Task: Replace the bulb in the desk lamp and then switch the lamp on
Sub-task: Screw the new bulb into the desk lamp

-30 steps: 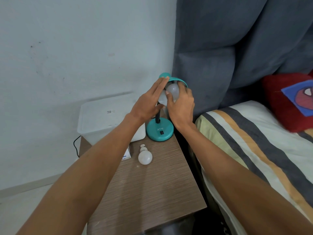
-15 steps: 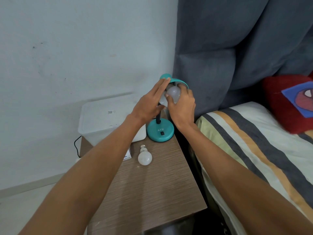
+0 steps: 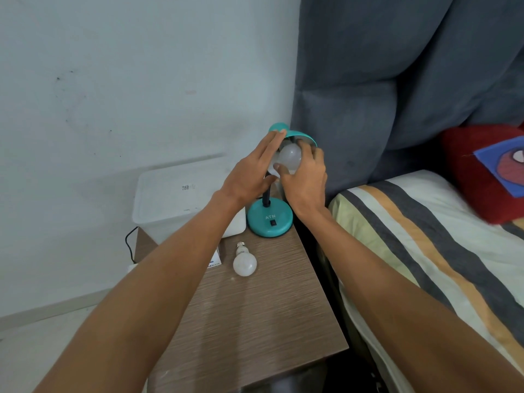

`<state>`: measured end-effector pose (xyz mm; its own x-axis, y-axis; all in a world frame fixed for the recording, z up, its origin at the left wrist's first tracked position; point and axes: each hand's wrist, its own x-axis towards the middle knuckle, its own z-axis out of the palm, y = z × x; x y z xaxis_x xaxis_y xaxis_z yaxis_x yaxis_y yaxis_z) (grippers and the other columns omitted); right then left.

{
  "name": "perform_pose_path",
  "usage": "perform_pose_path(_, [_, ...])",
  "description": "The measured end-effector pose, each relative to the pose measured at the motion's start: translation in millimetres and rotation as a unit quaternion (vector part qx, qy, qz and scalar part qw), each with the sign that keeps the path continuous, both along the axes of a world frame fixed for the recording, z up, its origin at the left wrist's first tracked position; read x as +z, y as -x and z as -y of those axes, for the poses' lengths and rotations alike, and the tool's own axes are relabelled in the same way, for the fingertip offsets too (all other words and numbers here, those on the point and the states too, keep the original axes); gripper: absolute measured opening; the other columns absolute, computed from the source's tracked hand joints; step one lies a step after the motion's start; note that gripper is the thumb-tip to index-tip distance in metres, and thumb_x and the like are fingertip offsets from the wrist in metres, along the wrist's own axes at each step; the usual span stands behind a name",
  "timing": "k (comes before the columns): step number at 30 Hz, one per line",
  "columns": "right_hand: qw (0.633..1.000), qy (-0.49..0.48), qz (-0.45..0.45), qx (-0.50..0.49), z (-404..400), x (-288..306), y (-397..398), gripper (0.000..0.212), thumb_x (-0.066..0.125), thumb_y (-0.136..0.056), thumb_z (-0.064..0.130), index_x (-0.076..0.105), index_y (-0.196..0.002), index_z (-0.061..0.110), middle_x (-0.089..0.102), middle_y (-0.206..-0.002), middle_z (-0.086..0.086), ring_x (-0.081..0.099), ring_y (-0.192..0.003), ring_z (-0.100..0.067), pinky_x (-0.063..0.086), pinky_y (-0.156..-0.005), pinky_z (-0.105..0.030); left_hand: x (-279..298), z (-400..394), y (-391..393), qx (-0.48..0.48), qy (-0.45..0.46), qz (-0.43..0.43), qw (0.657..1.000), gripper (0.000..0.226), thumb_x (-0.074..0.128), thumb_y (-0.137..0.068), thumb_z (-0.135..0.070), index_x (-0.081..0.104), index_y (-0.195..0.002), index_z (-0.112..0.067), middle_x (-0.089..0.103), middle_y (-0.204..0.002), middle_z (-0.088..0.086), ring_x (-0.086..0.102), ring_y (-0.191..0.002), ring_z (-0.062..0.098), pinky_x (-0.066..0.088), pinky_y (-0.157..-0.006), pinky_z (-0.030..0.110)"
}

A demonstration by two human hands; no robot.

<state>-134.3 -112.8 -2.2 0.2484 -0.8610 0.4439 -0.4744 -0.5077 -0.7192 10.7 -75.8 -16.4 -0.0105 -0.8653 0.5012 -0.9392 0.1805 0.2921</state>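
Change: little movement is seen since the earlier frames; the right hand's fingers are wrapped a little further round the bulb, and both hands are kept at the lamp shade.
Bed (image 3: 442,251): a striped cover is seen at the right, with a grey padded headboard (image 3: 397,80) behind and a red cushion (image 3: 482,171) on top.
Surface (image 3: 249,313): a wood-grain bedside top is set between wall and bed.
Box (image 3: 175,194): a white lidded container is placed at the back left of the surface.
Lamp (image 3: 270,219): the teal base is stood at the back right of the surface, beside the box; the shade (image 3: 300,134) is tilted above it.
Left hand (image 3: 249,174): fingers are held straight, fingertips laid against the shade's edge.
Right hand (image 3: 307,177): fingers and thumb are curled round the bulb.
Bulb in shade (image 3: 289,156): white, gripped under the shade; the socket is hidden.
Spare bulb (image 3: 244,260): laid on its side on the surface, just in front of the lamp base, untouched.
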Motion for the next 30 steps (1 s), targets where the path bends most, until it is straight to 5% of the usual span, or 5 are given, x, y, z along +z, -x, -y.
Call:
perform_pose_path(7, [0.992, -0.117, 0.031, -0.039, 6, 1, -3, 0.052, 0.060, -0.090, 0.056, 0.064, -0.113, 0.009, 0.069, -0.105, -0.011, 0.067, -0.097, -0.030, 0.049, -0.077, -0.031, 0, -1, 1, -0.005, 0.007, 0.006, 1.000, 0.095, 0.076, -0.084, -0.005, 0.017, -0.157, -0.019, 0.028, -0.164, 0.013, 0.044, -0.141, 0.037, 0.055, -0.097, 0.051])
perform_pose_path(11, [0.998, -0.051, 0.039, -0.028, -2, 4, -4, 0.050, 0.064, -0.094, 0.039, 0.051, -0.136, 0.015, 0.055, -0.126, -0.010, 0.059, -0.112, -0.024, 0.042, -0.088, -0.025, 0, 0, 2, -0.004, 0.007, 0.011, 1.000, 0.094, 0.075, -0.084, -0.005, 0.019, -0.158, -0.017, 0.028, -0.164, 0.012, 0.046, -0.140, 0.037, 0.057, -0.092, 0.050])
perform_pose_path(20, [0.993, -0.109, 0.029, -0.020, 6, 2, -1, 0.047, 0.064, -0.090, 0.051, 0.063, -0.116, 0.012, 0.071, -0.104, -0.010, 0.069, -0.097, -0.029, 0.054, -0.081, -0.034, -1, -1, 0, -0.003, 0.009, 0.006, 1.000, 0.092, 0.074, -0.086, -0.008, 0.019, -0.159, -0.018, 0.027, -0.165, 0.012, 0.044, -0.141, 0.036, 0.055, -0.098, 0.049])
perform_pose_path(25, [0.999, 0.032, -0.031, 0.013, 4, -3, 0, 0.059, 0.070, -0.090, 0.034, 0.047, -0.139, 0.010, 0.054, -0.136, -0.012, 0.058, -0.119, -0.030, 0.049, -0.096, -0.038, -1, 0, 0, -0.009, 0.002, 0.009, 1.000, 0.098, 0.076, -0.083, -0.003, 0.017, -0.159, -0.021, 0.027, -0.165, 0.009, 0.048, -0.138, 0.035, 0.057, -0.094, 0.049])
perform_pose_path(30, [0.998, 0.019, -0.054, 0.029, 8, -4, 1, 0.054, 0.074, -0.087, 0.026, 0.054, -0.136, 0.011, 0.062, -0.128, -0.011, 0.062, -0.113, -0.031, 0.049, -0.093, -0.039, 1, -1, -2, -0.011, -0.005, 0.008, 1.000, 0.098, 0.077, -0.083, -0.007, 0.016, -0.159, -0.023, 0.026, -0.166, 0.007, 0.046, -0.140, 0.035, 0.055, -0.095, 0.051])
